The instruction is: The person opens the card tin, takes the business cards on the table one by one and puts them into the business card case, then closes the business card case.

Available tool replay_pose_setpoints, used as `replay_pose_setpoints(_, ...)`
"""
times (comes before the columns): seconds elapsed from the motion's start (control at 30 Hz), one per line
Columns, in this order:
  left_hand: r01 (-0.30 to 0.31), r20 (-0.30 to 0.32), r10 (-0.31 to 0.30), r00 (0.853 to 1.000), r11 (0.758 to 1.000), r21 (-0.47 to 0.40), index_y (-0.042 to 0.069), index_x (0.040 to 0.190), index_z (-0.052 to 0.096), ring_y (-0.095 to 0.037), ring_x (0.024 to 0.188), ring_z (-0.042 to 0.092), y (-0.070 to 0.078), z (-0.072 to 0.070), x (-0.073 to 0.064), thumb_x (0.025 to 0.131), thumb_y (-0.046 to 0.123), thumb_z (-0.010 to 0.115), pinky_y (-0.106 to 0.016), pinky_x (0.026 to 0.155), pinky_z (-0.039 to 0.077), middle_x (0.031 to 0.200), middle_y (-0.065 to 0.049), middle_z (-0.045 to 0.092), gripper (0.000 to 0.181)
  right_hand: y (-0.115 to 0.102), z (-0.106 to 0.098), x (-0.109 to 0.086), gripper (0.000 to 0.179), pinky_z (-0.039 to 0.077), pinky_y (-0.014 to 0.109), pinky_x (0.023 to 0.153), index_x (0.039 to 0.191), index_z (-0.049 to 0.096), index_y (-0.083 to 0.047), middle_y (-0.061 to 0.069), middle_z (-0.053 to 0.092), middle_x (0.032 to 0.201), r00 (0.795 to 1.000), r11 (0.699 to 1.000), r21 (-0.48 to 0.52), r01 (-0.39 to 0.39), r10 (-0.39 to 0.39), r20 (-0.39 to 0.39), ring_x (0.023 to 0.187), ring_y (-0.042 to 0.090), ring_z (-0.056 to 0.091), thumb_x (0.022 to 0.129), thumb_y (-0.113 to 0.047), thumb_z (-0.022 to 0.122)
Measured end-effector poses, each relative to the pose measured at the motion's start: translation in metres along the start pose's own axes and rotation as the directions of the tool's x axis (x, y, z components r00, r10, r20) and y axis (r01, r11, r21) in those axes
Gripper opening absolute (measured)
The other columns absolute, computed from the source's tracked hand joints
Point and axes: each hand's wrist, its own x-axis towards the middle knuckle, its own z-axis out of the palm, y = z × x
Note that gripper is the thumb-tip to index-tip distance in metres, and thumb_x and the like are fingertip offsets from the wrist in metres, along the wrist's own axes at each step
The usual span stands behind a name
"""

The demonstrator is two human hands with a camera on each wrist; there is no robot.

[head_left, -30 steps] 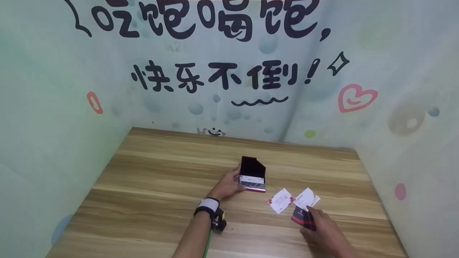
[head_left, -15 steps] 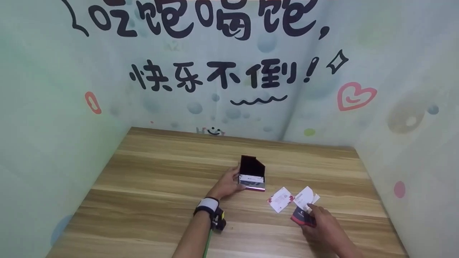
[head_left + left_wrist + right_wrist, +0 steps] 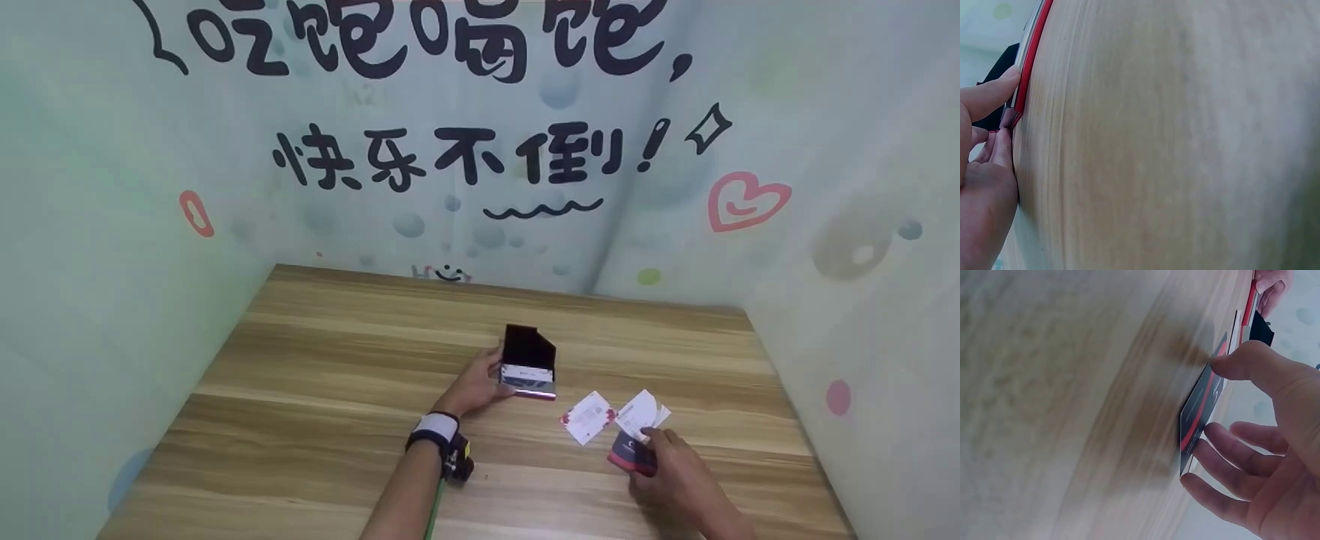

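My left hand (image 3: pixel 472 387) grips the left side of a business card case (image 3: pixel 527 348), whose black lid stands raised. White cards (image 3: pixel 525 373) lie inside it. The left wrist view shows the thumb on the front of the case above its red edge (image 3: pixel 1028 64). To the right, my right hand (image 3: pixel 681 474) holds a dark business card (image 3: pixel 628 448) with a red band by its edges. In the right wrist view the thumb meets one edge of that dark card (image 3: pixel 1203 405), fingertips the other. White cards (image 3: pixel 636 410) fan out just beyond it, partly overlapping.
A white card with red corners (image 3: pixel 587 418) lies between the case and the dark card. All rests on a wood-grain table (image 3: pixel 337 360). A printed fabric backdrop (image 3: pixel 360 240) encloses the back and both sides. A small camera (image 3: pixel 457 459) is strapped to the left wrist.
The right fingers have shifted slightly on the dark card, which has turned a little. The left hand and the case stay where they were.
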Motion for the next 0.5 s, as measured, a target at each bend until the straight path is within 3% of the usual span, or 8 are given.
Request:
replay_pose_setpoints(0.27,0.001,-0.003,-0.001,1.0,1.0,-0.022,-0.003,0.154,0.026,-0.039,0.144,0.04,-0.0002,-0.0009,-0.0007,0.082,-0.009,0.071,-0.041,0.119,0.039,0.159,-0.03,0.025,0.085,-0.0012,-0.0007,0.0021,0.049,0.054,0.043,0.071,0.107,0.066,-0.001,0.012,0.064,0.093,0.998,0.994,-0.092,0.054,-0.058,-0.037,0.08,0.025,0.061,0.064,-0.017,0.082)
replay_pose_setpoints(0.5,0.006,-0.01,-0.006,1.0,1.0,0.023,-0.001,0.155,0.027,-0.04,0.144,0.041,-0.001,-0.0009,0.0,0.081,-0.008,0.072,-0.042,0.119,0.04,0.159,-0.03,0.026,0.086,-0.003,0.0006,0.0075,0.043,0.055,0.043,0.071,0.099,0.066,-0.004,0.011,0.063,0.091,0.986,0.986,-0.119,0.118,-0.13,-0.105,0.079,0.024,0.061,0.063,-0.016,0.085)
